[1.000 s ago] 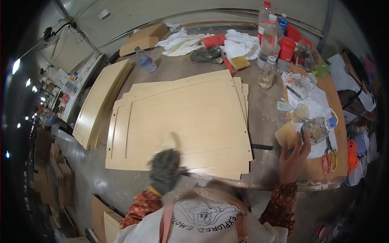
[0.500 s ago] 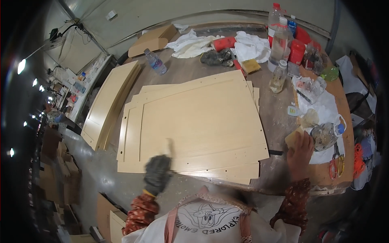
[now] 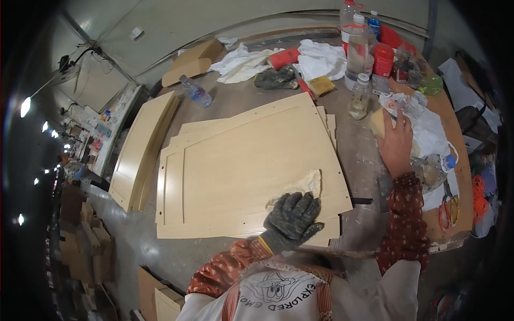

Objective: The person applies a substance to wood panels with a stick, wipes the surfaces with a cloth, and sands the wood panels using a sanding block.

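A cream panel with a grooved left side (image 3: 241,155) lies on top of a fanned stack of similar panels. My left hand (image 3: 292,216), in a dark grey work glove, presses a whitish cloth (image 3: 309,182) flat on the panel near its front right corner. Part of the cloth is hidden beneath the fingers. My bare right hand (image 3: 396,140) grips a tan sponge-like block (image 3: 378,124) at the right of the table, near a small bottle with cloudy liquid (image 3: 360,96) and a crumpled clear bag (image 3: 412,104).
More curved panels (image 3: 138,152) lean at the table's left. Along the back lie a water bottle (image 3: 197,92), white rags (image 3: 321,60), a dark glove (image 3: 276,78) and a yellow block (image 3: 322,85). Tall bottles (image 3: 357,51) crowd the back right; scissors (image 3: 448,208) lie at the right edge.
My left hand has moved right across the panel with the cloth. My right hand has carried the tan block farther back on the table. The view has shifted slightly.
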A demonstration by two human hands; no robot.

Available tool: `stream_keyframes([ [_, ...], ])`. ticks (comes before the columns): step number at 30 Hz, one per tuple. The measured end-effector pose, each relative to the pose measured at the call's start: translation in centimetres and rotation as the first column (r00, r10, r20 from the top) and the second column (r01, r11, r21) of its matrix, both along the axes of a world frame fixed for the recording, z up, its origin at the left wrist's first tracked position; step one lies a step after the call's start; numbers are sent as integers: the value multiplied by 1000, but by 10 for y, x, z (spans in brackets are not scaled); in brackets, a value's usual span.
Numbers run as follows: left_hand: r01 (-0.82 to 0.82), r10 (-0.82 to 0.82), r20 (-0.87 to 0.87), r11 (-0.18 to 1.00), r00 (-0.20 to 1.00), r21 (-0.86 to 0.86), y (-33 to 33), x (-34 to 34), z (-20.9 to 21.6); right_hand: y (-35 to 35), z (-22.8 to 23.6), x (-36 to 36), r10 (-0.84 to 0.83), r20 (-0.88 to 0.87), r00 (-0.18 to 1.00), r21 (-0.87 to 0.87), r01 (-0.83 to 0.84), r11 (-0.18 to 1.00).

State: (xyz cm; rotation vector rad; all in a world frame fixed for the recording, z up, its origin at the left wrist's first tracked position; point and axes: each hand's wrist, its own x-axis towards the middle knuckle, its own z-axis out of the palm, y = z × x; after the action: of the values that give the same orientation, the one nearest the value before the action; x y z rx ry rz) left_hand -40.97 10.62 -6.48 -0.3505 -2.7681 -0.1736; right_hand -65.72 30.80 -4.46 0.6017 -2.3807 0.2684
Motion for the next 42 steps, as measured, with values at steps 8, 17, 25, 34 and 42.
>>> stream_keyframes([
  [8,13,-6,-157,999,988,44,-25,29,-5,68,-51,87,-77,402,913,151,17,988],
  [17,37,-40,-156,999,987,-21,-34,59,-16,20,-26,127,280,300,912,-205,-225,953],
  [25,18,-7,-159,998,987,67,-26,56,-13,-85,-37,71,300,360,883,38,-335,942],
  [34,-88,94,-111,995,989,55,-25,65,-23,-70,-36,89,305,390,869,101,-370,924],
  [42,-81,83,-199,997,977,18,-28,66,-29,-76,-30,75,348,273,897,211,-409,888],
])
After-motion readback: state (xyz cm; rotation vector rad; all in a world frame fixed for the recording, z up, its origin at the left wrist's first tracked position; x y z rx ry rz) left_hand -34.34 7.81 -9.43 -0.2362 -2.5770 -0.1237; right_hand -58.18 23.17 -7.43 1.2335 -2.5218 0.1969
